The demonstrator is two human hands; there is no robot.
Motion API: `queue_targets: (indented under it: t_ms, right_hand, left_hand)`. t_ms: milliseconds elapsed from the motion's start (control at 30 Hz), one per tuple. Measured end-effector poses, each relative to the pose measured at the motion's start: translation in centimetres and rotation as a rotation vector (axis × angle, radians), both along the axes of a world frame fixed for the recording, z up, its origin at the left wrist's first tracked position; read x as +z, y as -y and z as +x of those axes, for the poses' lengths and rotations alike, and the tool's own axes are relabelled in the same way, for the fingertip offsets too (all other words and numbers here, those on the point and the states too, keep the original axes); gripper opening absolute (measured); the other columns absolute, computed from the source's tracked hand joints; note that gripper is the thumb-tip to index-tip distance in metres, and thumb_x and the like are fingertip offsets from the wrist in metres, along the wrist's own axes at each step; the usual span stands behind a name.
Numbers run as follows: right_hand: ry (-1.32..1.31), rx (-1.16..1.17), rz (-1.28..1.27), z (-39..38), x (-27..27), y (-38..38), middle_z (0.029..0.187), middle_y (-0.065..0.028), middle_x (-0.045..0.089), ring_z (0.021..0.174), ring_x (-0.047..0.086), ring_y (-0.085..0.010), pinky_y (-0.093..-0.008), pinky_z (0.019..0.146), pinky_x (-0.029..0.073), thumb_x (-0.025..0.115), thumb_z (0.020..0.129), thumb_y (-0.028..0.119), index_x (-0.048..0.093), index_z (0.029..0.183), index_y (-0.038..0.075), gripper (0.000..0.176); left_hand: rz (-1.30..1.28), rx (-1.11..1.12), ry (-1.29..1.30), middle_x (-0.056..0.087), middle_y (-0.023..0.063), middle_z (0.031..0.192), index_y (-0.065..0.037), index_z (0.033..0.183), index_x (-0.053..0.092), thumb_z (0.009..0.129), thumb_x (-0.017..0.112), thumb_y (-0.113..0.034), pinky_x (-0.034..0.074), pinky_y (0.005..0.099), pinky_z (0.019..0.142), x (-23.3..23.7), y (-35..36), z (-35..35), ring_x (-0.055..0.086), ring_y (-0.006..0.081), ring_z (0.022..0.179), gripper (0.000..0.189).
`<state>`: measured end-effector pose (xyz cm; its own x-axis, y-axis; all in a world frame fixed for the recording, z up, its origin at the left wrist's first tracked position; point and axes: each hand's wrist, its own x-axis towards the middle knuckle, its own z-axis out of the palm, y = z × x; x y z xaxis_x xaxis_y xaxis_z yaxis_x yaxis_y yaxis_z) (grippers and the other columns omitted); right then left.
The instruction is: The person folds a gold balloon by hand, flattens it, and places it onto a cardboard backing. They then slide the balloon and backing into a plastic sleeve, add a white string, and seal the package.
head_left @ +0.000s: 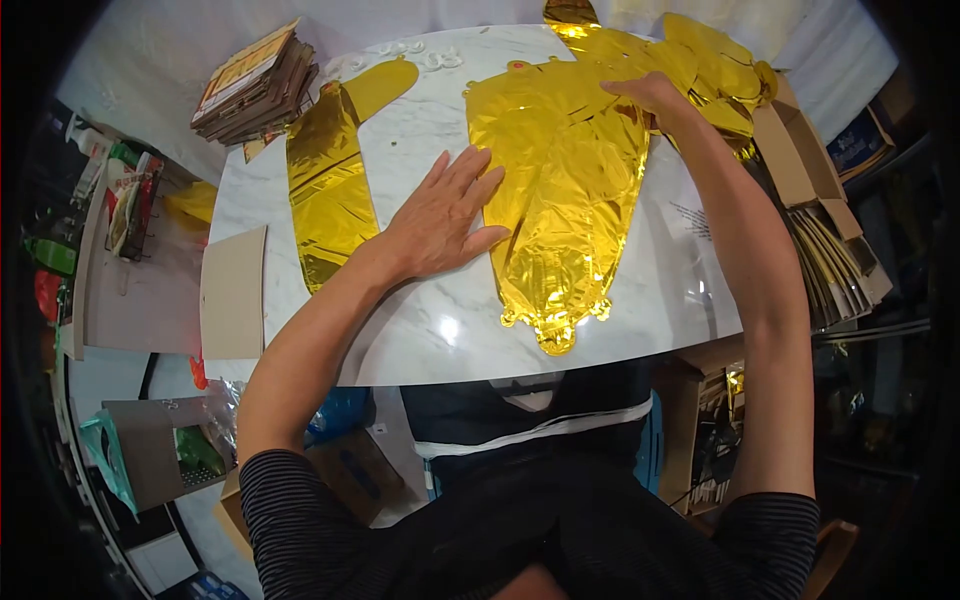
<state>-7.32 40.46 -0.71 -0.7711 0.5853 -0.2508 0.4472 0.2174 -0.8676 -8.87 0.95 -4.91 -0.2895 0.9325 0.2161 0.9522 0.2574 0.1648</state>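
A flat, uninflated gold foil balloon (pixel 565 190) lies on the marble-patterned table, its narrow, small-tabbed end toward me. My left hand (pixel 450 212) rests palm down at its left edge, fingers spread, with the fingertips on or against the foil. At the balloon's upper right corner, my right hand (pixel 655 95) lies on the foil with one finger stretched out to the left; its other fingers are partly hidden. Several more gold foil balloons (pixel 690 65) overlap in a pile behind and beyond my right hand. Another folded gold foil piece (pixel 335 190) lies left of my left hand.
A stack of flat cardboard packets (pixel 255 85) stands at the back left, near small white rings (pixel 435 60). A cardboard sheet (pixel 233 295) lies at the left edge. Open cardboard boxes (pixel 800 150) with packets stand along the right edge. The table's curved front edge (pixel 560 372) is near my body.
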Motion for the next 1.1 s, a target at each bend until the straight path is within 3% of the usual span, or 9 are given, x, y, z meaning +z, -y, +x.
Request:
queue_targets:
  t_ms: [167,300,400,500,567,700,933,1000,1100]
  right_hand:
    - [0.085,0.218,0.303,-3.2,-0.2,-0.7,0.060,-0.0088,0.066,0.047,0.056,-0.0167,-0.0357,0.042,0.041,0.084,0.080,0.016,0.070,0.068,-0.001,0.025]
    - [0.122,0.266,0.422,-5.1,1.7,0.6,0.056,-0.0099,0.062,0.042,0.052,-0.0189,-0.0380,0.038,0.037,0.081,0.077,0.013,0.068,0.064,-0.001,0.023]
    - [0.180,0.302,0.456,-4.9,5.4,3.8,0.055,-0.0110,0.059,0.041,0.054,-0.0211,-0.0395,0.040,0.045,0.079,0.076,0.010,0.067,0.064,-0.001,0.020]
    - [0.260,0.358,0.611,-5.4,7.2,7.6,0.053,-0.0096,0.057,0.037,0.049,-0.0177,-0.0367,0.037,0.038,0.073,0.082,0.013,0.064,0.062,-0.002,0.026]
    - [0.358,0.435,0.638,-6.7,7.5,9.0,0.059,-0.0129,0.063,0.047,0.065,-0.0239,-0.0388,0.046,0.056,0.072,0.082,0.008,0.066,0.065,-0.003,0.021]
    - [0.371,0.534,0.592,-8.4,6.6,11.9,0.072,-0.0169,0.075,0.056,0.075,-0.0266,-0.0376,0.051,0.062,0.065,0.094,0.011,0.072,0.076,-0.004,0.025]
    - [0.296,0.522,0.534,-8.9,4.9,15.7,0.072,-0.0221,0.072,0.055,0.075,-0.0328,-0.0387,0.046,0.062,0.061,0.090,0.008,0.073,0.080,-0.009,0.023]
    - [0.337,0.547,0.497,-7.7,5.2,15.3,0.088,-0.0234,0.076,0.062,0.077,-0.0307,-0.0372,0.052,0.064,0.068,0.095,0.023,0.072,0.095,-0.012,0.035]
    - [-0.072,0.440,0.149,-3.9,4.8,12.6,0.117,-0.0238,0.073,0.090,0.079,-0.0263,-0.0362,0.075,0.066,0.069,0.102,0.044,0.062,0.129,-0.010,0.061]
  left_hand:
    - [0.020,0.000,0.004,0.040,0.0294,0.161,0.005,0.155,0.044,0.101,0.064,-0.047,0.021,0.0530,0.131,0.0,0.1,0.0,0.032,0.0414,0.156,0.077]
    - [-0.001,0.009,0.027,0.036,0.0257,0.163,0.000,0.158,0.040,0.101,0.067,-0.044,0.020,0.0551,0.131,0.0,0.1,0.0,0.030,0.0403,0.157,0.078]
    - [-0.001,0.014,0.023,0.036,0.0254,0.163,0.000,0.157,0.039,0.101,0.066,-0.046,0.020,0.0553,0.131,0.0,0.1,0.1,0.030,0.0405,0.157,0.077]
    - [0.030,0.000,0.020,0.039,0.0293,0.162,0.004,0.155,0.044,0.101,0.062,-0.048,0.019,0.0528,0.131,-0.3,0.1,-0.1,0.031,0.0415,0.156,0.077]
    - [0.029,0.001,0.022,0.039,0.0293,0.162,0.004,0.155,0.043,0.101,0.061,-0.048,0.019,0.0527,0.131,-0.4,0.0,-0.1,0.031,0.0414,0.156,0.077]
    - [0.031,0.003,0.013,0.038,0.0291,0.163,0.004,0.155,0.043,0.102,0.060,-0.050,0.018,0.0524,0.131,-0.4,0.1,-0.1,0.031,0.0410,0.156,0.078]
    - [0.021,0.014,0.024,0.039,0.0284,0.163,0.004,0.156,0.043,0.102,0.059,-0.052,0.017,0.0518,0.132,-0.3,0.0,0.0,0.030,0.0398,0.158,0.079]
    - [0.026,0.009,0.015,0.035,0.0272,0.164,0.000,0.158,0.040,0.103,0.061,-0.050,0.018,0.0533,0.132,-0.4,0.1,0.0,0.030,0.0410,0.157,0.077]
    - [0.028,0.015,0.030,0.034,0.0273,0.165,0.000,0.158,0.039,0.103,0.061,-0.049,0.017,0.0529,0.132,-0.7,0.1,-0.1,0.029,0.0408,0.158,0.077]
